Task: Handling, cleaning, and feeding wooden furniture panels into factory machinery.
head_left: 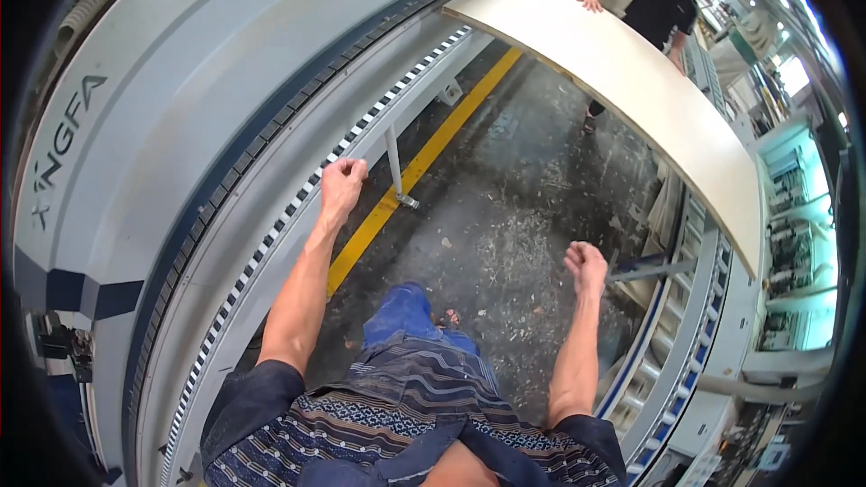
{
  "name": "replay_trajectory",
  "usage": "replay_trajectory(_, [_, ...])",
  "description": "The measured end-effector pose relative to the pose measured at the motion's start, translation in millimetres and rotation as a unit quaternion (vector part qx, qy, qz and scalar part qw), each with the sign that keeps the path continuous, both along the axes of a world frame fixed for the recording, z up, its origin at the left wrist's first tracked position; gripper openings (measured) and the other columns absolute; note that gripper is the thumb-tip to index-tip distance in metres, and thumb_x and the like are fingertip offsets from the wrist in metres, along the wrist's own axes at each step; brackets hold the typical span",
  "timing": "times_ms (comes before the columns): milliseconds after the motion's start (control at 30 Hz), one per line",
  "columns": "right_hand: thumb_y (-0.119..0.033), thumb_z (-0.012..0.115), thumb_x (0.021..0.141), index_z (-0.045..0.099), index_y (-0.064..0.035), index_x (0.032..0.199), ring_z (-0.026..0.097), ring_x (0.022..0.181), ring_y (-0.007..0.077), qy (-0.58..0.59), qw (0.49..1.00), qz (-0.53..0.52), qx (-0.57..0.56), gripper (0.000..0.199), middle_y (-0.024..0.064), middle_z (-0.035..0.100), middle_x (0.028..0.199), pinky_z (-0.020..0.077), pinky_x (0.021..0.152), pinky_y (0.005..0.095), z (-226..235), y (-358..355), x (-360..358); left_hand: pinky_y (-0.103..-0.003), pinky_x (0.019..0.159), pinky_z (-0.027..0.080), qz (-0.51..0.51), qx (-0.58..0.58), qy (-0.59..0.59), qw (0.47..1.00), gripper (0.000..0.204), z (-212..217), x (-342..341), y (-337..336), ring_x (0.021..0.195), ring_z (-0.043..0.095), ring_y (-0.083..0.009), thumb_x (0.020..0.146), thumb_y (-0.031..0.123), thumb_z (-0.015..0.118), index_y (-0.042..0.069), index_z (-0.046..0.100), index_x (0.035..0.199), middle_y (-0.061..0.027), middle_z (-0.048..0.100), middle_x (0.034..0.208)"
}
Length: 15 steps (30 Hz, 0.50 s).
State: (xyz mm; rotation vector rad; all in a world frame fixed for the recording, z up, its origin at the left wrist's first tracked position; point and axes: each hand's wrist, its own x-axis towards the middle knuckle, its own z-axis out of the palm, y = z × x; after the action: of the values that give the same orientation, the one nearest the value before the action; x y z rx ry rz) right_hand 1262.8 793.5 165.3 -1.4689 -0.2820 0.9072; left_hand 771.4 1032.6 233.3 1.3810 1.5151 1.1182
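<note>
My left hand (pixel 343 188) hangs in the air beside the conveyor rail (pixel 361 126) of the large grey machine; its fingers are curled closed and I see nothing in them. On the other side, my right hand (pixel 586 268) is raised over the floor, its fingers loosely bent and a little apart, holding nothing. Ahead lies a long pale board (pixel 622 63), spanning from the machine's rail to the roller conveyor on the right. Neither of my hands touches the board. A co-worker (pixel 663 0) stands at its far side with both hands on or at it.
The grey machine housing (pixel 198 63) fills the left. A roller conveyor (pixel 672 316) runs along the right, with a bracket (pixel 654 269) jutting out near my right hand. A support leg (pixel 394 162) stands by the yellow floor line (pixel 442 135). Lit machinery (pixel 798 225) stands beyond.
</note>
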Motion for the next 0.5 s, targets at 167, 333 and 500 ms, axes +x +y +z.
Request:
replay_trajectory(167, [-0.05,0.055,0.097,0.04,0.0041,0.139,0.05,0.128,0.0379,0.126,0.985,-0.072,0.088,0.071,0.0235,0.048,0.141,0.045,0.103,0.0533,17,112,49,-0.032,0.073,0.051,0.016,0.065,0.053,0.996,0.029,8,35,141,0.076,0.065,-0.0166,0.085,0.026,0.066,-0.001,0.072,0.096,-0.0109,0.072,0.083])
replay_trajectory(333, [-0.061,0.065,0.084,-0.008,-0.0033,0.154,0.023,0.144,0.0449,0.257,0.941,-0.175,0.136,0.116,0.0234,0.01,0.16,0.0296,0.113,0.062,21,174,82,-0.036,0.08,0.052,0.016,0.019,0.078,0.997,0.033,-28,71,288,0.09,0.068,-0.0252,0.084,0.027,0.066,0.001,0.071,0.103,-0.0159,0.072,0.095])
replay_trajectory(500, [-0.064,0.074,0.073,-0.022,-0.0124,0.152,0.014,0.147,0.0441,0.309,0.893,-0.281,0.167,0.134,0.0176,-0.002,0.163,0.0237,0.113,0.0655,20,200,88,-0.039,0.092,0.05,0.007,-0.052,0.203,0.978,0.045,-62,98,392,0.106,0.065,-0.0308,0.083,0.028,0.067,0.002,0.063,0.119,-0.0187,0.068,0.113])
